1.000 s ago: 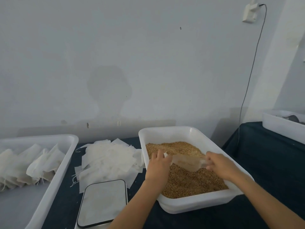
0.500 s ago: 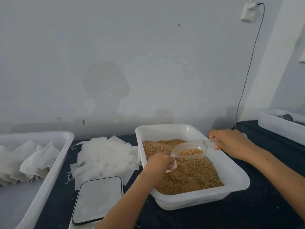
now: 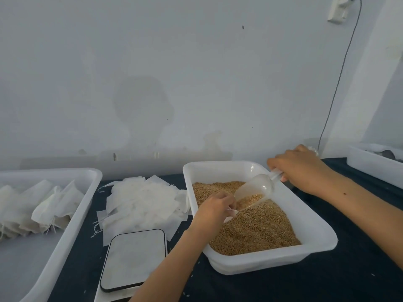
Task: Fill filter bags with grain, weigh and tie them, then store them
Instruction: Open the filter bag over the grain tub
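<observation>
A white tub (image 3: 314, 234) in the middle holds brown grain (image 3: 255, 227). My right hand (image 3: 301, 171) grips the handle of a clear plastic scoop (image 3: 255, 190), tilted mouth-down to the left with some grain in it. Just under the scoop's mouth, my left hand (image 3: 216, 208) pinches a small white filter bag (image 3: 230, 215) over the grain; most of the bag is hidden by my fingers. A heap of empty filter bags (image 3: 141, 201) lies left of the tub. A flat white scale (image 3: 134, 258) sits in front of that heap.
A long white tray (image 3: 72, 223) at the left holds several filled bags (image 3: 37, 210). Another white tray (image 3: 375, 164) stands at the far right. A dark cloth (image 3: 349, 280) covers the table. A grey cable (image 3: 335, 88) runs down the wall behind.
My right hand lifted the scoop out of the grain with a load, then tipped its mouth down toward the bag in my left hand. The left hand stayed over the grain.
</observation>
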`<action>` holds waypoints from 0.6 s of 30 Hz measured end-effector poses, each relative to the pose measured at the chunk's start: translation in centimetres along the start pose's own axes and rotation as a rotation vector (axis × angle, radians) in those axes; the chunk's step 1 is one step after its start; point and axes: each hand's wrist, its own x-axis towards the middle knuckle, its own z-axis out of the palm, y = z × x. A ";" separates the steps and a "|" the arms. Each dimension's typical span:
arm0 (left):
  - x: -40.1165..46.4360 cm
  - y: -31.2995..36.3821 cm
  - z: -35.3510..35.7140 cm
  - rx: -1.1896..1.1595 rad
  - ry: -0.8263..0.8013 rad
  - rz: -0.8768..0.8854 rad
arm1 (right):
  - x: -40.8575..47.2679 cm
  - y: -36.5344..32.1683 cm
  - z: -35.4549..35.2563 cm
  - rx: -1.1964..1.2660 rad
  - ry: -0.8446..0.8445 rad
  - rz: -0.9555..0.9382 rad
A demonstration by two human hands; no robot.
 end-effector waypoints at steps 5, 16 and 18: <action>0.1 0.0 0.0 0.002 -0.030 -0.028 | 0.6 -0.6 0.2 -0.177 0.111 -0.034; 0.0 -0.5 0.5 0.053 0.039 -0.152 | -1.6 -2.4 4.6 0.122 -0.197 0.138; 0.1 -0.5 0.5 0.040 0.037 -0.171 | -1.9 -3.9 5.8 0.201 -0.245 0.126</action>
